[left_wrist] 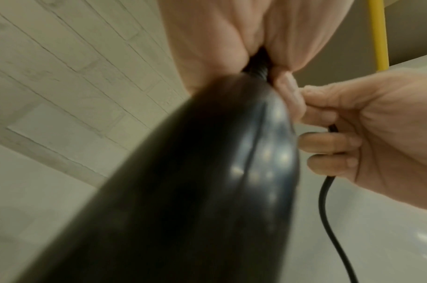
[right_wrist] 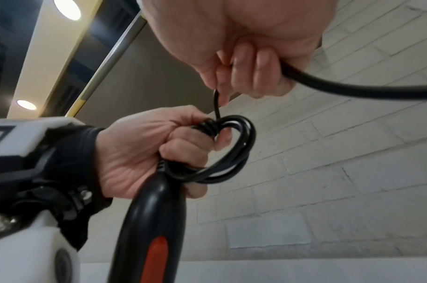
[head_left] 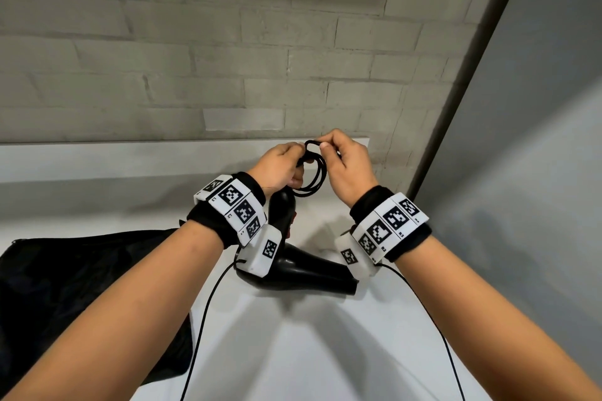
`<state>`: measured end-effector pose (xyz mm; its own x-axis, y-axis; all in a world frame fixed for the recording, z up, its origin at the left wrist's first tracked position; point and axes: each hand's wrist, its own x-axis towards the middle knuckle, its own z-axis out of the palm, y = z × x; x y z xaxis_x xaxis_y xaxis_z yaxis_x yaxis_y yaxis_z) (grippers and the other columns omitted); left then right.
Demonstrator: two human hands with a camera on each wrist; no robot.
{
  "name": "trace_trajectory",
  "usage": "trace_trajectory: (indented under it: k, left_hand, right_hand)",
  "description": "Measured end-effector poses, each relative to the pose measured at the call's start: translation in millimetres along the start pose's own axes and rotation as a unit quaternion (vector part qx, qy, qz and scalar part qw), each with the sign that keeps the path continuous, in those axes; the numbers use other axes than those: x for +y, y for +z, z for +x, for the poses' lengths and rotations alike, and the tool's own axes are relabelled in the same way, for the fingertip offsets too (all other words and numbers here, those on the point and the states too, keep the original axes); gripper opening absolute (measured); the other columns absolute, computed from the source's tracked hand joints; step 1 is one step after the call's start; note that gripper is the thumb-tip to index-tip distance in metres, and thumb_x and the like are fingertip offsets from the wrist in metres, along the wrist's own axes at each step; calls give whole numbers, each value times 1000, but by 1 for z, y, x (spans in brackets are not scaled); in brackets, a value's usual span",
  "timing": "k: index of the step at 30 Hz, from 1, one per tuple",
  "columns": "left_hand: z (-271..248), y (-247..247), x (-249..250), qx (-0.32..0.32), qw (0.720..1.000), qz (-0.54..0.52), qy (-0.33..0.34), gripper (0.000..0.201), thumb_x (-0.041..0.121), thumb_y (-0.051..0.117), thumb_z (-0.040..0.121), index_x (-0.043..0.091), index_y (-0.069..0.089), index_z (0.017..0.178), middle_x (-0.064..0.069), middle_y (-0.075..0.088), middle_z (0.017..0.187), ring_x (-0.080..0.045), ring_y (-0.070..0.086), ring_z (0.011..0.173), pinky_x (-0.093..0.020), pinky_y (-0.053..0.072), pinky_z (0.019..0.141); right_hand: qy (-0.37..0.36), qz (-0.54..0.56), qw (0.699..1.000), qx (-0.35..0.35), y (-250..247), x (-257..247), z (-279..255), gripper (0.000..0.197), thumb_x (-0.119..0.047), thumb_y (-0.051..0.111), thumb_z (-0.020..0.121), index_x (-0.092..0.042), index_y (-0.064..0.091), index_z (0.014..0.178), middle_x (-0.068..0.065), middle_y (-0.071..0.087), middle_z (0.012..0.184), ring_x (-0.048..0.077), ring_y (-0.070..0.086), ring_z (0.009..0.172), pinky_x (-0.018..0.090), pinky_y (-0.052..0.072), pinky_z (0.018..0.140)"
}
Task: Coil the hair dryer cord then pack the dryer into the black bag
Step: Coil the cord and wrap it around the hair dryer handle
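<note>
A glossy black hair dryer (head_left: 303,267) hangs nozzle-down above the white counter (head_left: 286,335), its handle (right_wrist: 154,206) with an orange switch pointing up. My left hand (head_left: 280,169) grips the handle's top end together with several loops of black cord (head_left: 314,177). In the right wrist view the coil (right_wrist: 234,153) rings the left fingers (right_wrist: 183,151). My right hand (head_left: 345,163) pinches the cord's free run (right_wrist: 341,86) just above the coil. The black bag (head_left: 75,290) lies flat at the left on the counter.
A pale brick wall (head_left: 195,42) rises behind a low white ledge (head_left: 130,156). A grey panel (head_left: 537,140) closes off the right side. Thin black wrist-camera cables (head_left: 202,329) hang below both forearms.
</note>
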<state>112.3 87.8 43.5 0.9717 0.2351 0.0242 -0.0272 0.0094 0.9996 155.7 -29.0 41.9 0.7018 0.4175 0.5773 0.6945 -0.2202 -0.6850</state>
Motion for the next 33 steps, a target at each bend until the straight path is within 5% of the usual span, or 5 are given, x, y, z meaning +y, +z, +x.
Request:
trace_trajectory:
  k: [6,9,17,25,33]
  left_hand:
    - [3,-11,-1,34,999,-31,5,38,20,28,99,12,36,64,14,26,32,-2,21,28,-12,20,33]
    - [3,-15,0,28,999,-42,4,40,23,37,98,14,34,60,12,24,34,-3,20,29,-14,19,33]
    - [1,-18,-3,46,999,11,25,34,23,43,96,11,40,65,13,23,29,-3,18,27,-14,19,35]
    - [3,-18,-4,58,998,-9,25,34,21,44,96,11,40,64,13,23,30,-2,18,28,-13,19,34]
    - [3,-27,-3,91,994,-53,19,32,21,45,96,10,41,66,14,23,30,-2,17,27,-13,19,33]
  right_hand:
    - [-18,-62,992,-112,2,1,-12,21,-12,47,91,-10,62,106,3,69,108,15,63,87,28,49,79]
    - [-10,-41,992,-117,4,3,-13,24,-12,48,92,-12,62,110,3,65,120,16,61,104,26,47,89]
    - [14,-129,984,-122,-10,37,-7,14,-22,48,92,-8,54,91,-14,47,63,19,49,68,34,42,66]
    - [132,-179,954,-199,-26,100,-26,14,-13,40,94,-13,46,82,0,48,66,20,44,64,15,32,52]
    - [316,-229,885,-255,-41,151,-50,21,-8,46,89,-16,51,70,9,53,87,22,49,76,22,36,54]
